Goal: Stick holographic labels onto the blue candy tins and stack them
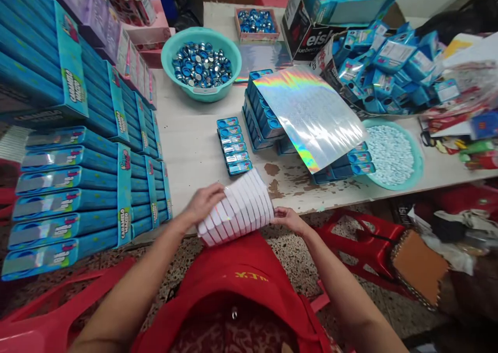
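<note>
A white sheet with rows of strips (238,207) bends between my two hands at the table's front edge. My left hand (206,200) is closed on its upper left side. At its right edge, my right hand (288,219) pinches the sheet with thumb and fingers. Just beyond the sheet stands a short row of small blue boxes (234,146) with shiny tops. Farther right, a large silver holographic sheet (311,115) lies over more blue boxes (259,122).
Stacked blue display boxes (97,187) fill the left side. A teal basin of metal caps (233,46) stands at the back; another basin (418,161) holds pale pieces at right. An open carton (329,72) overflows with blue packs. A red stool (361,239) is below right.
</note>
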Tool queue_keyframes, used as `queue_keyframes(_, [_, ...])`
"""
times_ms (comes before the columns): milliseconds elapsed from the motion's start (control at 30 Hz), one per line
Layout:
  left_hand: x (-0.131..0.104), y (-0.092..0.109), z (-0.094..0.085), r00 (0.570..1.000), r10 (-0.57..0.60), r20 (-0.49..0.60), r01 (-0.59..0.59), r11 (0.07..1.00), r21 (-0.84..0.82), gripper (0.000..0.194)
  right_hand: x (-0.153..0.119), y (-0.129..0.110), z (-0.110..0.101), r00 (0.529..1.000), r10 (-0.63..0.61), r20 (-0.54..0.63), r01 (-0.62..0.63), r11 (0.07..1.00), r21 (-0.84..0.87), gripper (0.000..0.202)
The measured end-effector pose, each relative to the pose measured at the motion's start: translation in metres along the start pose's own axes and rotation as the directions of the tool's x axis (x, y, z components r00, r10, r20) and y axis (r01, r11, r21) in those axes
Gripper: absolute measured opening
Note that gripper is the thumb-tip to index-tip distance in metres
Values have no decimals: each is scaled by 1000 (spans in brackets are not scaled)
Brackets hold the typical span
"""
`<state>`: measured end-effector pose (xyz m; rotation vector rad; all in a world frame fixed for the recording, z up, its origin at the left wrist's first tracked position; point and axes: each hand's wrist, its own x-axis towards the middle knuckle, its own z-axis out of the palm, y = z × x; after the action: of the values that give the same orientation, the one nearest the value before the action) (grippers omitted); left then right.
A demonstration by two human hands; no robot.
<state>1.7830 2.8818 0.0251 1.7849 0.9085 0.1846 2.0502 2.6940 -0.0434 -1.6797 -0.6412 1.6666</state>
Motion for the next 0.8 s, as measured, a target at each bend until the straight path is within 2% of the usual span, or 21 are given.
queue_keyframes(100, [-10, 0, -38, 977, -74, -202, 66, 997, -46, 21, -1, -5, -10, 995, -1, 104, -4, 999, 50, 32])
queue_keyframes(167, [-22, -7, -52, 946, -124, -300, 103, 991, -82, 22, -3, -6, -14, 994, -35, 108, 14, 982, 188, 38])
queue_keyframes(233, [-36, -15, -51, 911, -173, -375, 135, 983, -125, 25, -10, 0, -13, 995, -72, 70, 43, 938, 345, 56])
queue_keyframes(300, [-53, -24, -38, 883, -222, -414, 170, 972, -160, 28, -20, 17, -7, 996, -86, 31, 62, 888, 455, 69])
queue_keyframes(367, [-72, -32, -15, 862, -273, -427, 228, 961, -156, 31, -33, 44, 4, 997, -56, 57, 19, 865, 502, 72])
queue_keyframes(433, [-91, -41, 16, 841, -324, -433, 323, 943, -78, 31, -48, 81, 14, 995, 10, 99, -56, 873, 484, 69])
queue_keyframes(467, [-100, -45, 34, 845, -346, -408, 369, 929, -24, 31, -56, 101, 15, 995, 63, 72, -89, 890, 447, 63])
queue_keyframes(533, [-115, -52, 76, 873, -377, -310, 432, 893, 129, 30, -71, 140, 7, 979, 191, -77, -150, 919, 365, 49])
queue_keyframes(600, [-124, -56, 121, 881, -427, -205, 468, 853, 233, 28, -87, 173, -15, 927, 287, -241, -203, 925, 322, 36])
queue_keyframes(700, [-127, -59, 180, 831, -536, -150, 551, 752, 362, 34, -110, 209, -66, 844, 361, -396, -237, 914, 328, 21])
queue_keyframes(800, [-124, -59, 214, 838, -536, -99, 525, 746, 410, 44, -119, 227, -116, 741, 390, -546, -222, 911, 349, 16])
